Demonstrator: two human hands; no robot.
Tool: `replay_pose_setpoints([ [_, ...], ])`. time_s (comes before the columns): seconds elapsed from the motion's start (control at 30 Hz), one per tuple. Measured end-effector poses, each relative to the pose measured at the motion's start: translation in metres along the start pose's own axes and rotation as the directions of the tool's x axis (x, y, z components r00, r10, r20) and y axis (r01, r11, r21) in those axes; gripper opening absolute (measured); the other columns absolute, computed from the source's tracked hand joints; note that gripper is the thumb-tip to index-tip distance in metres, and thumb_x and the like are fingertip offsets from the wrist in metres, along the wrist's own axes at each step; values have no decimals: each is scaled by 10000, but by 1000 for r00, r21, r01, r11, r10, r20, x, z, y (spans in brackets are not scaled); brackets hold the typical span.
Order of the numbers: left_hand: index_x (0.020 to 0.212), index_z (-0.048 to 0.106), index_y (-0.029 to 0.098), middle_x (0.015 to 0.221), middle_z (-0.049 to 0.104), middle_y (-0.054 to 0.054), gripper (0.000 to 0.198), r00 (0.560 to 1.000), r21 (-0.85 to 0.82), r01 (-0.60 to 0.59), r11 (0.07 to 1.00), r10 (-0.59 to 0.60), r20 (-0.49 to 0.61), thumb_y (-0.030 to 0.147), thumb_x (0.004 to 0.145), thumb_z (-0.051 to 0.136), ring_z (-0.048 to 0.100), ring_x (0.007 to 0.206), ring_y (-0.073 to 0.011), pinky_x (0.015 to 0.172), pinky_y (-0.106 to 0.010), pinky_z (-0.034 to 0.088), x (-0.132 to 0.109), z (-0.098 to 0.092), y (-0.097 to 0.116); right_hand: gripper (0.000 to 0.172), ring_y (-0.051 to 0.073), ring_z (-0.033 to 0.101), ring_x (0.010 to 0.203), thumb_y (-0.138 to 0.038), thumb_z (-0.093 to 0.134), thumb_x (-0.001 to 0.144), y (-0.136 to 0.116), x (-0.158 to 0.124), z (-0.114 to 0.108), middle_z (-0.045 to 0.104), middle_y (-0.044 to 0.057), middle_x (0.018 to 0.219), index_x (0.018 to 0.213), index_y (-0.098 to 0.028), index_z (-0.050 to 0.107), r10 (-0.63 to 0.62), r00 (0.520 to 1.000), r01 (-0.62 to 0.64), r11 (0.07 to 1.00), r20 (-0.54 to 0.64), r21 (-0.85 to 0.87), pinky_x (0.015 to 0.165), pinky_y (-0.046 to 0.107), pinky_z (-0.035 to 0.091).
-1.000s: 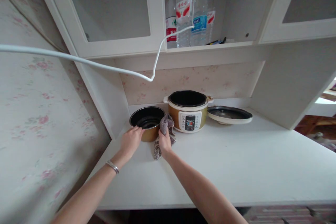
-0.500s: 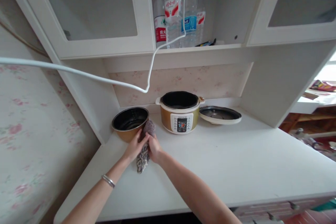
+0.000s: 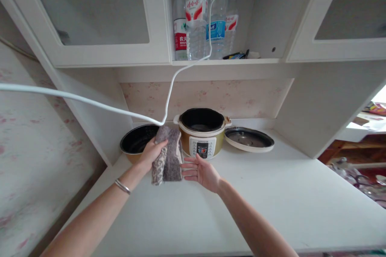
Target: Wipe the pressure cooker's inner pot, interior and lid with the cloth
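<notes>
My left hand [image 3: 153,152] grips a folded grey-brown patterned cloth [image 3: 173,158], holding it up over the counter by its left side. Just right of the cloth, my right hand [image 3: 201,170] is open with fingers spread, their tips at or near its edge; I cannot tell whether they touch. Partly behind the cloth and my left hand stands a gold inner pot [image 3: 128,157] with a black inside. A gold and white electric cooker [image 3: 184,138] stands lidless behind my hands, its panel facing me. To its right lies a round lid [image 3: 249,139], inner side up.
A white cable [image 3: 120,110] hangs across the front of the view. Several plastic bottles [image 3: 196,34] stand in the open shelf of the white cabinet [image 3: 114,56] above. The white counter [image 3: 256,200] runs between side panels, with flowered wallpaper [image 3: 27,160] at left.
The cloth has gone from bunched between both hands to a flatter, folded shape in my left hand. My right hand has let go, opened and moved right. The view has shifted slightly.
</notes>
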State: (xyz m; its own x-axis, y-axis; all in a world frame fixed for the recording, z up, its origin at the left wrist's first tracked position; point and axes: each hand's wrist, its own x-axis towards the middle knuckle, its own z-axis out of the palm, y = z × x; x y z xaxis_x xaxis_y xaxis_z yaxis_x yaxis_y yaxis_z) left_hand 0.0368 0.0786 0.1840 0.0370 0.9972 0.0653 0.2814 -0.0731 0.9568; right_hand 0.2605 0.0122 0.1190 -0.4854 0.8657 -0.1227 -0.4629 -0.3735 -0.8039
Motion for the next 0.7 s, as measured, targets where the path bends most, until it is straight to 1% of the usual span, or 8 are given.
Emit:
replay_pose_setpoints([
  [0.07,1202,601,141,1091,716,-107,465,988,-31,-113,993,109,-107,427,834,616,691,966,-252,799,-332,558,20,-4,36,466,185,663,843,-551,460,914,6,-13,-28,673,116,1109,1113,-165,628,-9,991,-1,997,-132,-76,810,342,477],
  [0.2,1175,623,156,1090,710,-94,430,892,141,-371,918,394,-221,430,844,609,677,974,-248,872,-367,528,67,11,106,382,141,618,702,-513,623,820,37,-30,-68,692,77,911,946,-154,656,-32,947,-42,974,-321,-221,690,289,454],
  [0.27,1215,603,161,1144,691,-92,415,843,219,-488,845,521,-134,353,847,613,652,1042,-240,944,-375,487,91,33,131,392,140,595,694,-524,688,760,51,-33,-75,671,54,808,874,-150,660,-77,939,-6,971,-334,-239,703,290,447],
  [0.37,1245,590,150,1232,651,-106,434,808,274,-587,762,575,130,241,822,626,603,1133,-246,1019,-379,423,119,75,147,421,151,575,703,-551,730,708,62,-33,-77,641,36,745,843,-158,664,-150,921,65,969,-360,-236,719,299,440],
  [0.47,1202,628,156,1220,661,-95,435,727,248,-656,713,509,461,177,768,631,610,1104,-246,989,-338,435,137,116,144,417,160,562,696,-575,703,727,63,-33,-78,633,34,750,841,-175,666,-198,898,93,958,-393,-270,698,304,435],
  [0.53,1131,672,162,1138,699,-75,418,662,255,-669,699,404,631,155,715,631,640,1016,-239,907,-301,473,142,137,137,398,167,558,705,-575,673,759,64,-33,-80,635,38,765,843,-186,667,-235,884,110,944,-404,-310,696,308,434],
  [0.63,985,729,171,953,742,-42,382,593,331,-623,709,153,791,144,614,645,671,833,-223,737,-266,505,147,152,125,401,185,569,742,-582,647,779,66,-34,-85,651,56,810,874,-193,673,-256,871,109,933,-420,-342,718,323,446],
  [0.7,894,751,182,853,746,-24,335,551,382,-558,736,-15,835,162,573,655,667,725,-213,629,-258,497,153,152,119,423,189,575,749,-596,638,780,67,-32,-87,656,64,821,886,-189,672,-267,867,113,928,-421,-354,723,326,451],
])
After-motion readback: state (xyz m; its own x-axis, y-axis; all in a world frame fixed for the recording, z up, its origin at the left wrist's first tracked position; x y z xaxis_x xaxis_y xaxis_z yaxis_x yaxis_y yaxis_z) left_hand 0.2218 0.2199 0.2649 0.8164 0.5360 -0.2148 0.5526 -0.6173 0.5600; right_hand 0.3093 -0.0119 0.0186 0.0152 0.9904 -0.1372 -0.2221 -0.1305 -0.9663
